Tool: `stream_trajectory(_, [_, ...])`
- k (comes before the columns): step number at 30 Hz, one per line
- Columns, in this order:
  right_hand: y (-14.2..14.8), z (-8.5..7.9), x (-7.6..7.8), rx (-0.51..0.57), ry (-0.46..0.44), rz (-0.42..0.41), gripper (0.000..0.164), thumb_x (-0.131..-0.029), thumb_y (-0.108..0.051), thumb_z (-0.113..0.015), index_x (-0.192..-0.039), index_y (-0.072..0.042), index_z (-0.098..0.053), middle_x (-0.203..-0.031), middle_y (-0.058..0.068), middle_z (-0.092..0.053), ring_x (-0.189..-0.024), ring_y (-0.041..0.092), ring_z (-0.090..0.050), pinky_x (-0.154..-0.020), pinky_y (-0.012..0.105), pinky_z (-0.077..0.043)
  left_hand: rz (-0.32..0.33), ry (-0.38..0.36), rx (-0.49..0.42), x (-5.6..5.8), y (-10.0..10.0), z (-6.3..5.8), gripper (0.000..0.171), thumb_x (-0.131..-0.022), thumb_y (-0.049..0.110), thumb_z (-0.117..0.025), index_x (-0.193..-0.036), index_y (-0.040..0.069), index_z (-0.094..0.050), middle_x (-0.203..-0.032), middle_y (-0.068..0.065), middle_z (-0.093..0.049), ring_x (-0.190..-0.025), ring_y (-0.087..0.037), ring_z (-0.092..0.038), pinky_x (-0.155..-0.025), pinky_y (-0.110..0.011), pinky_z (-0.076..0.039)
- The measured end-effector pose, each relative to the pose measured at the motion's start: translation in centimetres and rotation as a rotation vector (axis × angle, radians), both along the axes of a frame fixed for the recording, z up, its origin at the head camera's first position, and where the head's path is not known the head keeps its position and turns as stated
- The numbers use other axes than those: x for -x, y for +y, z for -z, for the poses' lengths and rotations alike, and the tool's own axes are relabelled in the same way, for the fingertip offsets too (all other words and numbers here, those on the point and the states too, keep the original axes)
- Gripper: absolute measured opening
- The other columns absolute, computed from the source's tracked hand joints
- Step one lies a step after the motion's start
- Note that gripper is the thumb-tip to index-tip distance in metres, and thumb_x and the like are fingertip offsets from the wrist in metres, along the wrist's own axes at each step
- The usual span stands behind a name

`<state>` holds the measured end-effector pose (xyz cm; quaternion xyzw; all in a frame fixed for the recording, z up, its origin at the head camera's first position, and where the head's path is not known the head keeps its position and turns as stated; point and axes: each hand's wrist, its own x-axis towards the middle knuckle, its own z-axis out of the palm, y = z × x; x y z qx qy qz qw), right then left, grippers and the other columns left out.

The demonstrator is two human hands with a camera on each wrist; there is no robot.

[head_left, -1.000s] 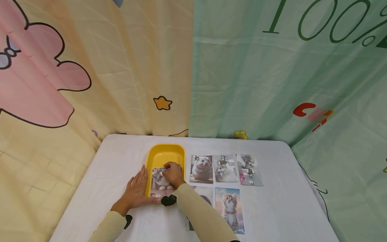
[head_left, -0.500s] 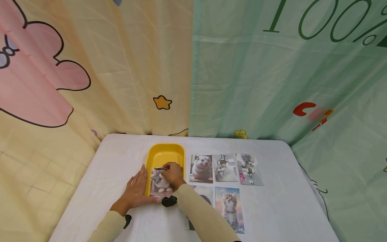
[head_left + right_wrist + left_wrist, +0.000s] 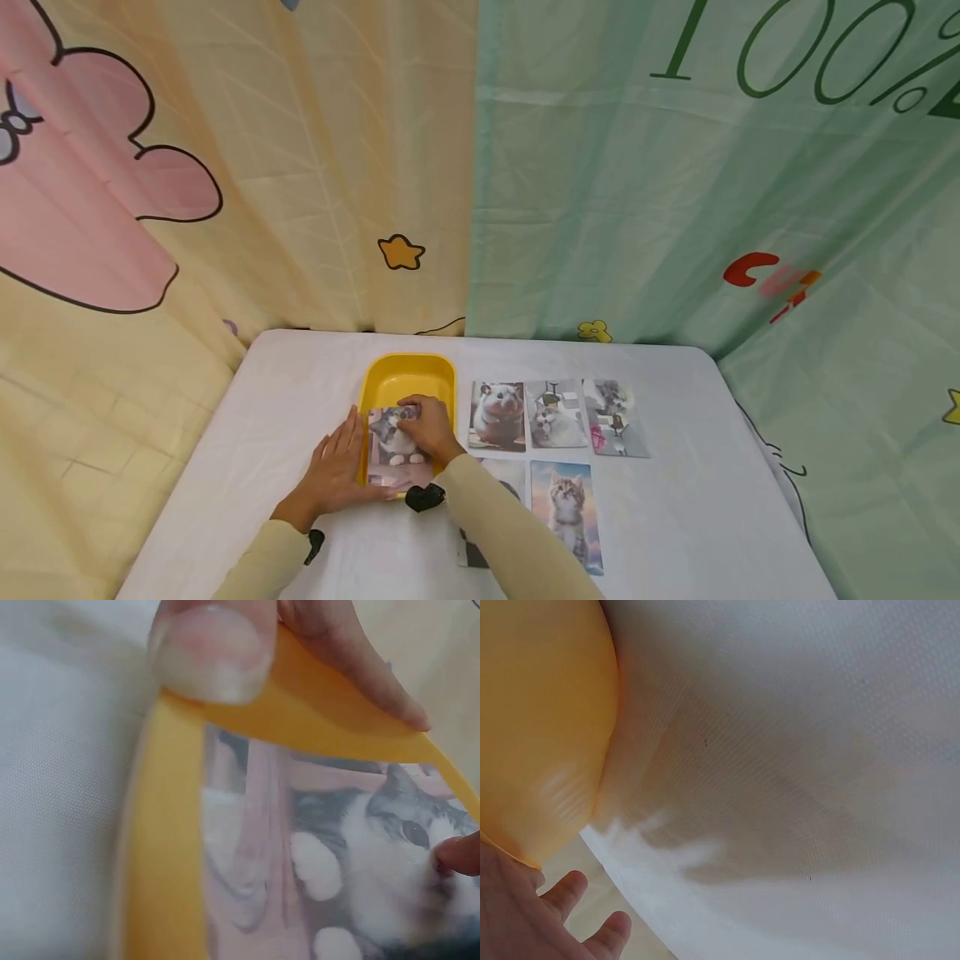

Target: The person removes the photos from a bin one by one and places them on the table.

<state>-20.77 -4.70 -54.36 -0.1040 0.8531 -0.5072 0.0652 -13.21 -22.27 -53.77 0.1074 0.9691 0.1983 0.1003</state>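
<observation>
A yellow tray [image 3: 408,360] stands on the table, left of the laid-out photo cards. Inside its near half is a cat photo card [image 3: 392,454], pinched near its far right corner by my right hand [image 3: 431,425]. The thumb lies on the printed face. My left hand [image 3: 335,471] rests against the tray, fingers stretched along the left side and thumb at the near rim. In the right wrist view, the left thumb [image 3: 214,656] touches the tray rim beside the cat picture. The left wrist view has the tray's outer wall [image 3: 551,727] and some left fingertips [image 3: 611,937].
Right of the tray lie a hamster card [image 3: 498,417], two grey animal cards [image 3: 557,421] and a kitten card [image 3: 567,512]. My right sleeve partly covers another card [image 3: 506,475]. The white table [image 3: 697,492] ends at printed curtains [image 3: 592,208].
The cat card's far edge has shifted away from me and slightly left, with the right hand rising along with it. The left hand stays against the tray.
</observation>
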Motion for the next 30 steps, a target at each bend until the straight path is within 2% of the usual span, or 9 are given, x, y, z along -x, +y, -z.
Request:
stream_trajectory(4, [0.1,0.0,-0.1,-0.009,0.028,0.000,0.007,-0.086,-0.009,-0.073,-0.092,-0.006,-0.073,-0.087,0.001,-0.070,-0.076,0.008,-0.061,-0.072,0.022,-0.053,0.000,-0.005,0.005,0.0,0.0,-0.1,0.136,-0.062,0.074,-0.071,-0.150,-0.010,-0.009,-0.157,-0.028,-0.003,-0.141,-0.045,-0.016,-0.110,-0.065,-0.013])
stream_trajectory(7, [0.3,-0.2,-0.1,0.006,0.041,-0.018,0.004,-0.087,-0.010,-0.071,-0.088,-0.007,-0.074,-0.082,0.000,-0.069,-0.069,0.005,-0.058,-0.066,0.020,-0.051,0.003,0.004,0.008,0.0,0.0,-0.1,0.136,-0.063,0.074,-0.071,-0.149,-0.011,-0.009,-0.157,-0.029,-0.003,-0.140,-0.046,-0.017,-0.110,-0.066,-0.015])
stream_trajectory(14, [1.3,-0.8,0.0,0.056,0.081,-0.032,0.011,-0.090,-0.016,-0.069,-0.093,-0.007,-0.075,-0.086,0.000,-0.071,-0.071,0.004,-0.060,-0.066,0.019,-0.052,0.000,0.008,0.010,0.0,0.1,0.0,0.136,-0.063,0.075,-0.069,-0.149,-0.011,-0.008,-0.157,-0.028,-0.004,-0.141,-0.044,-0.016,-0.110,-0.065,-0.014])
stream_trajectory(19, [3.2,-1.3,0.4,0.157,0.099,0.062,0.013,-0.088,-0.016,-0.071,-0.094,-0.005,-0.076,-0.089,0.004,-0.071,-0.070,0.007,-0.056,-0.063,0.021,-0.050,-0.001,0.003,0.007,0.0,0.2,0.0,0.138,-0.062,0.075,-0.070,-0.149,-0.012,-0.008,-0.157,-0.028,-0.004,-0.141,-0.044,-0.016,-0.110,-0.065,-0.014])
stream_trajectory(25, [6.7,-2.4,1.3,0.386,0.007,0.232,0.019,-0.085,-0.015,-0.074,-0.098,0.000,-0.074,-0.084,0.009,-0.069,-0.061,0.007,-0.051,-0.054,0.019,-0.045,-0.014,-0.006,0.022,0.0,0.2,0.0,0.140,-0.060,0.079,-0.068,-0.149,-0.011,-0.008,-0.158,-0.026,-0.004,-0.141,-0.043,-0.016,-0.110,-0.065,-0.014])
stream_trajectory(27, [8.4,-3.1,1.5,0.419,-0.011,0.257,0.021,-0.085,-0.015,-0.075,-0.100,0.000,-0.073,-0.080,0.010,-0.068,-0.061,0.008,-0.053,-0.054,0.020,-0.046,-0.013,0.002,0.026,0.0,0.3,-0.1,0.140,-0.060,0.079,-0.067,-0.149,-0.011,-0.008,-0.158,-0.027,-0.004,-0.141,-0.044,-0.017,-0.110,-0.065,-0.015])
stream_trajectory(30, [11.5,-4.0,1.6,0.414,-0.008,0.261,0.022,-0.084,-0.013,-0.075,-0.101,0.000,-0.072,-0.080,0.006,-0.066,-0.066,0.009,-0.055,-0.057,0.021,-0.047,-0.017,0.008,0.016,-0.1,0.3,-0.2,0.140,-0.059,0.078,-0.069,-0.149,-0.012,-0.009,-0.157,-0.027,-0.005,-0.140,-0.045,-0.017,-0.110,-0.066,-0.015])
